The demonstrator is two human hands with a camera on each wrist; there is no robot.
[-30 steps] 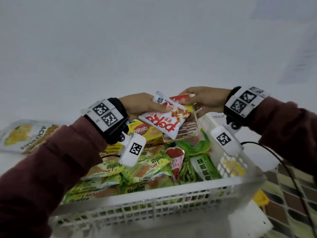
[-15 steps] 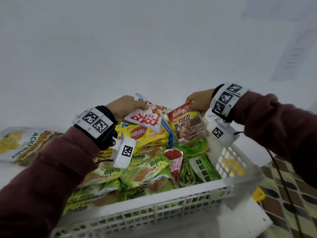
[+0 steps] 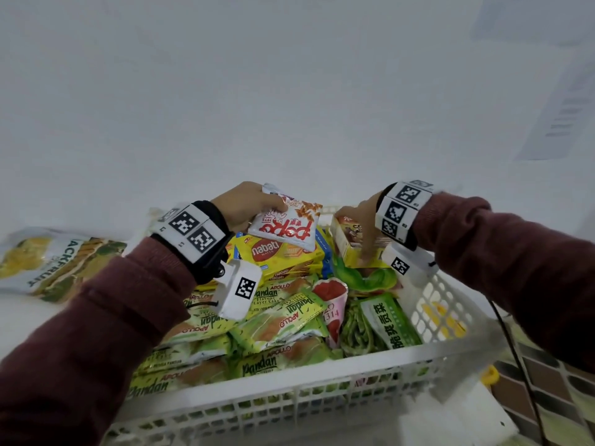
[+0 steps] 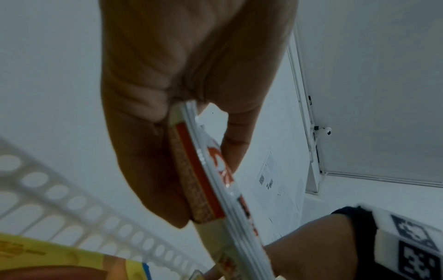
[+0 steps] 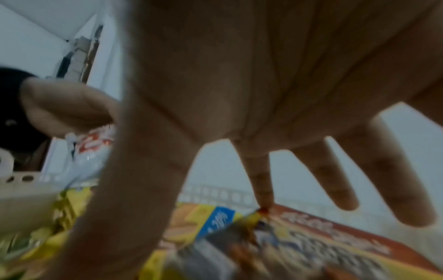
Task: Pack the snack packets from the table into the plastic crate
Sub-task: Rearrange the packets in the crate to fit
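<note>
The far wall of the white plastic crate point(image 3: 322, 387) is mostly hidden behind the two hands and the packets they handle, and the right wrist view is blurred, so print on the packets there is hard to read. The left hand point(image 3: 244, 204) pinches a white snack packet point(image 3: 286, 225) with red lettering by its upper corner, thumb on top and fingers beneath; the left wrist view shows that packet edge-on, clamped between thumb and curled fingers, its face too foreshortened to read. The packet hangs over a yellow Nabati wafer pack point(image 3: 280, 255) at the back of the crate. The right hand point(image 3: 363, 217) is spread with straight fingers, one fingertip touching the top edge of a red and yellow cereal box point(image 3: 351, 243) that stands tilted in the far right corner of the crate; much of the box is covered by the hand and wrist band. The crate, cut off at the bottom edge of the head view, is piled with green Pandan cake packets point(image 3: 283, 320), a green packet with Chinese characters point(image 3: 389, 320) and a small red and white cone-shaped packet point(image 3: 331, 304). On the table point(image 3: 29, 320) left of the crate lies a jackfruit chip bag point(image 3: 51, 262), cut off by the frame edge.
</note>
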